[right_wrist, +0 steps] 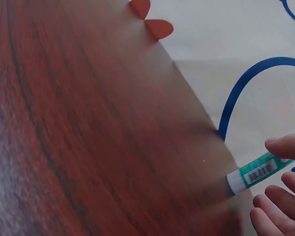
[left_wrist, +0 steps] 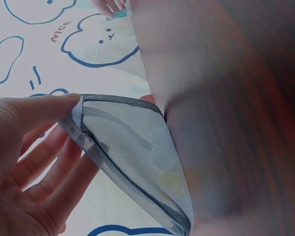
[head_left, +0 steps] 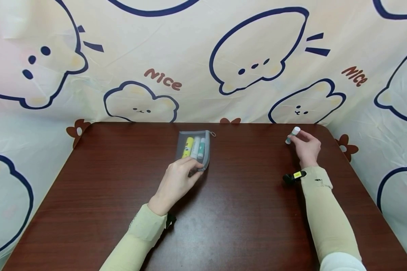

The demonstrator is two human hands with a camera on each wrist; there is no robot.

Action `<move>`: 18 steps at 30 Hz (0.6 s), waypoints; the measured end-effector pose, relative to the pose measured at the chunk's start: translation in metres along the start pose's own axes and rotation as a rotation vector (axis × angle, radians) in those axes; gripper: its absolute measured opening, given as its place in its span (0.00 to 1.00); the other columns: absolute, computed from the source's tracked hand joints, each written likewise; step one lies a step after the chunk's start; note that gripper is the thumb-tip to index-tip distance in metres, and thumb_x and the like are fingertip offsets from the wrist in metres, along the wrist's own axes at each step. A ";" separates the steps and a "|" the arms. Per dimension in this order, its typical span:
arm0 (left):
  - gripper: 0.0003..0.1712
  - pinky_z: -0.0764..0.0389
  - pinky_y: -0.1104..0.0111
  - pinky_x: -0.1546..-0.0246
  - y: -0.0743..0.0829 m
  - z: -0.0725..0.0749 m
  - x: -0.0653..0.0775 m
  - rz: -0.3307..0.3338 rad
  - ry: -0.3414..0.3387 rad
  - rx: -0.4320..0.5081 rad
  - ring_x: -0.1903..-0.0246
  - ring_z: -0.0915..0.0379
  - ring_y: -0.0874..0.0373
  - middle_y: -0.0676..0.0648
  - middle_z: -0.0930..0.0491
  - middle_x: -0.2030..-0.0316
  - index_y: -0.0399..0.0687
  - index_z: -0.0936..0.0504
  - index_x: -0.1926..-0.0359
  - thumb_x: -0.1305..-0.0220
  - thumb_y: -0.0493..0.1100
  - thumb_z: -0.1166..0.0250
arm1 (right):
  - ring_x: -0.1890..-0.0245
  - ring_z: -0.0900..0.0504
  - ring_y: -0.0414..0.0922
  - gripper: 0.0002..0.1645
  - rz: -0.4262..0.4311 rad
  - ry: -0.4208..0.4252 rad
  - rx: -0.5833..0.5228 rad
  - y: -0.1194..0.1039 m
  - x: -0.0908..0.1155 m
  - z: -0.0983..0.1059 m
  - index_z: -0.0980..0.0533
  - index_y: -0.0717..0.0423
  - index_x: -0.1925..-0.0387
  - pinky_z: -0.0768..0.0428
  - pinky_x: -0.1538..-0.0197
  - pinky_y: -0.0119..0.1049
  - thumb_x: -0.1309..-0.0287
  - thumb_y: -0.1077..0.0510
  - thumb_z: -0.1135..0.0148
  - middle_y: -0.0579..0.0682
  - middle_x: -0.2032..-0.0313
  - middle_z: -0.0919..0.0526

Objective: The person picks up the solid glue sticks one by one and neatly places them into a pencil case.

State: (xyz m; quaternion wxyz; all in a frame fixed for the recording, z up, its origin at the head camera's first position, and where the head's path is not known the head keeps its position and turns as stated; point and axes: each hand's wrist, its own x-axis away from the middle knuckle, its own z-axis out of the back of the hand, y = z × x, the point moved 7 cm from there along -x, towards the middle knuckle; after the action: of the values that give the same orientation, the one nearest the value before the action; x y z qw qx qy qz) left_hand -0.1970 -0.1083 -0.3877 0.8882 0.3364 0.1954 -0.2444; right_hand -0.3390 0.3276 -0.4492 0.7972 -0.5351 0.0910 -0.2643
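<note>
A grey mesh zipper pouch (head_left: 181, 145) lies at the back middle of the table, with a yellow glue stick (head_left: 188, 147), a white one (head_left: 195, 147) and a green-and-white one (head_left: 201, 148) inside. My left hand (head_left: 179, 180) pinches the pouch's near edge between thumb and fingers. In the left wrist view the mesh pouch (left_wrist: 132, 132) is lifted at that edge, and its zipper side gapes. At the back right, my right hand (head_left: 307, 148) holds a green glue stick with white ends (right_wrist: 260, 172), tilted, between thumb and fingers. A barcode shows on its side.
The dark brown wooden table (head_left: 244, 210) ends at a printed cloth backdrop (head_left: 196, 49) behind and at both sides. A zipper pull ring (head_left: 213, 134) sticks out from the pouch's far right corner. Black straps with cameras (head_left: 294, 177) sit on the wrists.
</note>
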 end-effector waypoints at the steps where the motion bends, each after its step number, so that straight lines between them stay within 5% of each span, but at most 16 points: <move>1: 0.11 0.18 0.67 0.67 0.000 0.000 0.000 0.001 0.001 0.003 0.67 0.18 0.57 0.51 0.16 0.63 0.47 0.12 0.62 0.45 0.33 0.22 | 0.32 0.37 0.48 0.39 0.002 0.000 0.010 0.000 -0.001 -0.001 0.26 0.50 0.31 0.38 0.30 0.45 0.40 0.43 0.27 0.52 0.30 0.31; 11: 0.11 0.18 0.65 0.66 0.000 0.000 -0.001 0.005 -0.005 0.005 0.67 0.17 0.54 0.51 0.16 0.63 0.47 0.12 0.62 0.45 0.32 0.22 | 0.35 0.31 0.46 0.34 0.017 -0.006 0.007 0.003 -0.004 -0.004 0.23 0.53 0.34 0.34 0.34 0.42 0.39 0.48 0.27 0.53 0.36 0.24; 18: 0.11 0.18 0.66 0.66 0.000 0.000 0.000 0.010 -0.007 -0.009 0.66 0.18 0.57 0.52 0.16 0.63 0.48 0.12 0.62 0.45 0.33 0.22 | 0.50 0.19 0.39 0.32 0.001 -0.003 -0.022 0.007 -0.005 -0.004 0.22 0.52 0.35 0.27 0.41 0.39 0.39 0.49 0.27 0.48 0.48 0.15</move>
State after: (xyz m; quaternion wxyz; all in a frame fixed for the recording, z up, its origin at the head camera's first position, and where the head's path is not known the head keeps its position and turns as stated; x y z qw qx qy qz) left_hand -0.1972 -0.1083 -0.3875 0.8916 0.3326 0.1915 -0.2403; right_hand -0.3427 0.3288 -0.4581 0.7916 -0.5441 0.0928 -0.2621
